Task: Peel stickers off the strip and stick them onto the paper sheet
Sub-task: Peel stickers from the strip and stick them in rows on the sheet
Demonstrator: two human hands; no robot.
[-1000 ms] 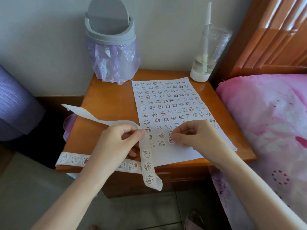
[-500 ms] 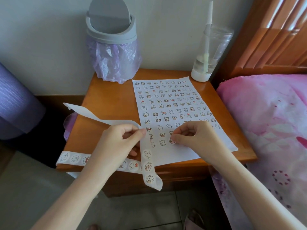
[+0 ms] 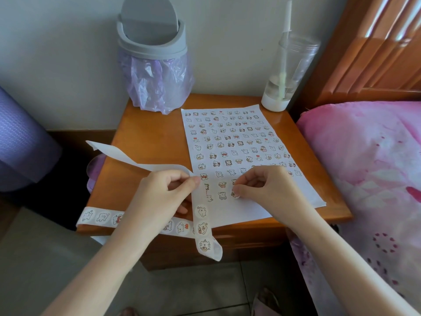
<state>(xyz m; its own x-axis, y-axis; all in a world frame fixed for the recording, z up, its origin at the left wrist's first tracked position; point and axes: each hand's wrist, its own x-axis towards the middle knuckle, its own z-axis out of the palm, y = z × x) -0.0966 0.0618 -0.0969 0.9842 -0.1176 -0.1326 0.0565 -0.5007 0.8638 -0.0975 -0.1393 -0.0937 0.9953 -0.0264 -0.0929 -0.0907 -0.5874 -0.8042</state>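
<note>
The paper sheet [image 3: 241,156] lies flat on the wooden worktop [image 3: 148,142], running from the near edge toward one o'clock; rows of small cartoon stickers cover most of it, with bare paper left along its near end. The left hand [image 3: 164,197] has its grip clenched on the sticker strip [image 3: 201,224], thumb and forefinger pinching it at the sheet's left edge; from the pinch the bare backing trails off toward ten o'clock past the worktop's left side, while the part that carries round stickers hangs toward six o'clock over the front edge and loops back to nine o'clock along that edge. The right hand [image 3: 266,190] rests on the near part of the sheet; its fingertips [image 3: 239,190] are pressed down onto one sticker [image 3: 234,194] in the lowest row, to the right of two others. At twelve o'clock a grey swing-lid bin [image 3: 151,42] with a purple liner stands against the wall; at one o'clock stands a clear tumbler [image 3: 289,71] with a straw; a pink bed cover [image 3: 364,167] fills three o'clock.
</note>
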